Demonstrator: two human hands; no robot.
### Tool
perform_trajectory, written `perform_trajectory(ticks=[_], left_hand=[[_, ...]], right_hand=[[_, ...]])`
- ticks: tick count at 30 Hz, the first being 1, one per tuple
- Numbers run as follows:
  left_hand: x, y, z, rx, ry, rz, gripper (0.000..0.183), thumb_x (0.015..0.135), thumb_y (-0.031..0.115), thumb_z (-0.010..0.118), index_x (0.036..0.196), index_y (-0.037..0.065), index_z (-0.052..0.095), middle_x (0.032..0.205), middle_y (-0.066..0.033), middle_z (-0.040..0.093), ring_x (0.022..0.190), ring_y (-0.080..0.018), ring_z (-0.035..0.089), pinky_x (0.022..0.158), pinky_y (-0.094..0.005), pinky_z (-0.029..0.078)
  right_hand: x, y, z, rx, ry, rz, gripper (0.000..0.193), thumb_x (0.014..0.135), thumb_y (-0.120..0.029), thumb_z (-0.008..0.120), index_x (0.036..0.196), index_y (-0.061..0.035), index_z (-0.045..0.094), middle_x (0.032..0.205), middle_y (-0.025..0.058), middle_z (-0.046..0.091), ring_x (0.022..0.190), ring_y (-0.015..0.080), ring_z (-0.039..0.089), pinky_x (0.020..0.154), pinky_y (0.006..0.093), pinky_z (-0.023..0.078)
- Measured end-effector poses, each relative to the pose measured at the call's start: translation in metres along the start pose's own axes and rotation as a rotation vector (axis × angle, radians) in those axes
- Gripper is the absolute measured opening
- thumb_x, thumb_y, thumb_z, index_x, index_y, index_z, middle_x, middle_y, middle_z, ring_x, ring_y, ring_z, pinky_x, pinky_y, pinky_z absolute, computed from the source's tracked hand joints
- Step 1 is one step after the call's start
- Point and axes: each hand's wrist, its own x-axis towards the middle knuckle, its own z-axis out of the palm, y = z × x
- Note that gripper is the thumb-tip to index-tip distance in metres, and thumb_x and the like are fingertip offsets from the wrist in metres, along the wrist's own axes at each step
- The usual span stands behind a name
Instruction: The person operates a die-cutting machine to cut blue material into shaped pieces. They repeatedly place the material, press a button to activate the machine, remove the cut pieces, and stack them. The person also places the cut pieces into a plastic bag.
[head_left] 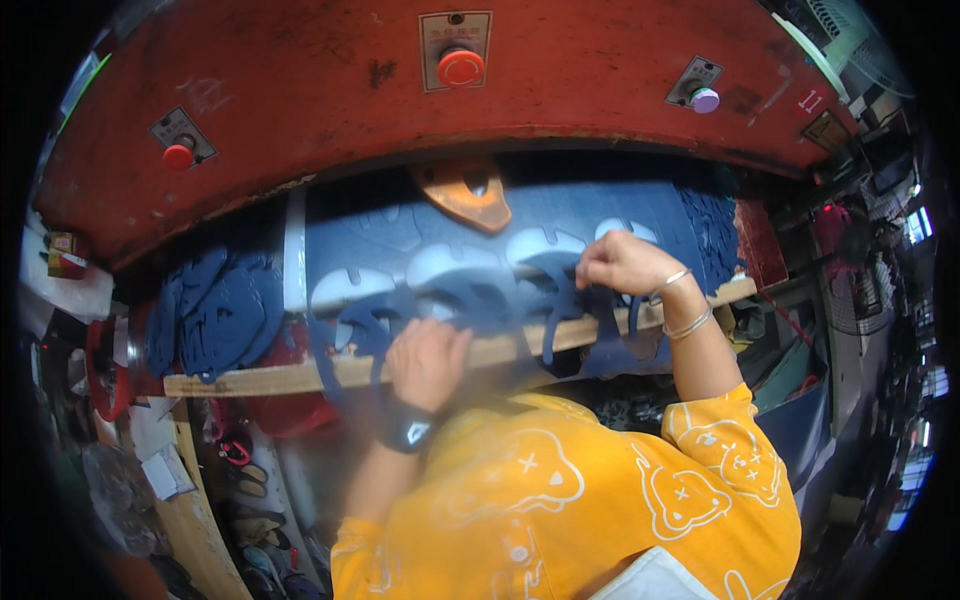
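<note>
A blue sheet with cut-out gaps point(505, 300) is stretched between my hands, blurred by motion and draped over a wooden rail point(270, 383). My left hand point(425, 362) is closed on its near part by the rail, with the fingertips smeared. At the right, my right hand point(628, 264) pinches the sheet with bent fingers. Pale curved openings show behind the sheet, on the blue sheet material point(600, 205) lying on the press bed. Farther back, an orange cutting die point(470, 200) rests on that material, partly in shadow under the press.
The red press beam point(330, 90) spans the far side, bearing a large red push button point(460, 69), a smaller red button point(178, 156) and a pale purple button point(705, 100). Blue cut pieces point(215, 315) are piled at the left. More blue scraps point(712, 235) lie at the right.
</note>
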Motion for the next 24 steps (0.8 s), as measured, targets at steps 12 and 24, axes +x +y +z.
perform_trajectory(ticks=[12,24], left_hand=[[0.145,-0.026,0.021,-0.884,0.187,-0.206,0.081,0.090,0.024,0.059,0.147,-0.006,0.011,0.150,-0.0255,0.024,0.138,-0.0337,0.029,0.112,-0.0437,0.024],[0.155,-0.026,0.030,0.042,0.026,-0.024,0.096,0.077,0.035,0.073,0.142,-0.011,0.018,0.138,-0.0323,0.035,0.133,-0.0437,0.031,0.112,-0.0540,0.017]], right_hand=[[0.172,-0.069,0.036,-0.302,0.524,-0.278,0.081,0.059,-0.040,0.077,0.130,-0.0123,0.053,0.140,0.0293,0.035,0.122,0.0455,0.036,0.101,0.0519,0.032],[0.168,-0.020,-0.018,1.169,0.224,-0.355,0.078,0.066,-0.023,0.075,0.135,0.0021,0.049,0.139,0.0159,0.047,0.123,0.0227,0.049,0.103,0.0311,0.038]])
